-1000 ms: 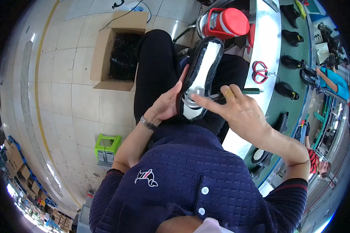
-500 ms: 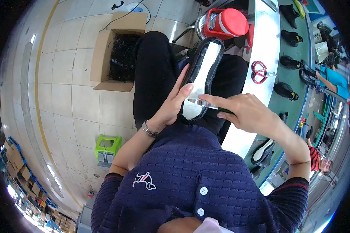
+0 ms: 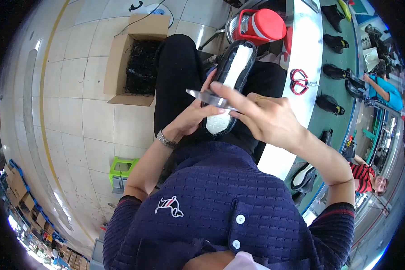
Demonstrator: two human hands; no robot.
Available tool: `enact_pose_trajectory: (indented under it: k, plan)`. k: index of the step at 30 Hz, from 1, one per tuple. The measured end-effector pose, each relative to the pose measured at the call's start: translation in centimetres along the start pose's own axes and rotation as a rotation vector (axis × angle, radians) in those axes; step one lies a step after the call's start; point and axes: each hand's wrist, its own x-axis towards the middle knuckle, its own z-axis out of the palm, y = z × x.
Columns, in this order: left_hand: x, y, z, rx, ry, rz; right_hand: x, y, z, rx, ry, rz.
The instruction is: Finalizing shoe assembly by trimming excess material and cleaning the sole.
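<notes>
Black shoe (image 3: 235, 72), white underside up, over the thighs (image 3: 178, 81). Left hand (image 3: 191, 119): fingers clamped on the shoe's side. Right hand (image 3: 272, 120): fingers clamped on a metal-bladed tool (image 3: 200, 96), held across the underside. Red-handled scissors (image 3: 301, 84) on the desk (image 3: 307, 49).

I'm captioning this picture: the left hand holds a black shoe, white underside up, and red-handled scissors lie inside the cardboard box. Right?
Not quite: the head view shows the scissors lying on the shiny bench, not in the box. The left hand does hold the black shoe white underside up.
</notes>
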Motion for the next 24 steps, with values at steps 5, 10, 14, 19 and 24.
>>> enact_pose_trajectory:
  k: [5, 10, 14, 19, 24]
  plan:
    - [-0.4, -0.3, -0.5, 0.031, -0.016, -0.061, 0.9, -0.8, -0.7, -0.268, -0.392, 0.089]
    - [-1.7, 0.0, 0.3, 0.193, 0.043, -0.157, -0.1, -1.1, 0.3, -0.166, -0.316, 0.077]
    - [-2.2, -1.1, 0.3, 0.170, 0.029, -0.125, -0.2, -3.3, -0.6, -0.240, -0.449, 0.021]
    - [-1.8, -0.2, 0.5, 0.381, 0.015, -0.172, -1.0, -2.1, 1.5, -0.141, -0.300, -0.023]
    - [-2.2, -1.5, -0.1, 0.322, 0.056, -0.128, -2.2, -4.0, 1.2, -0.117, -0.296, -0.105]
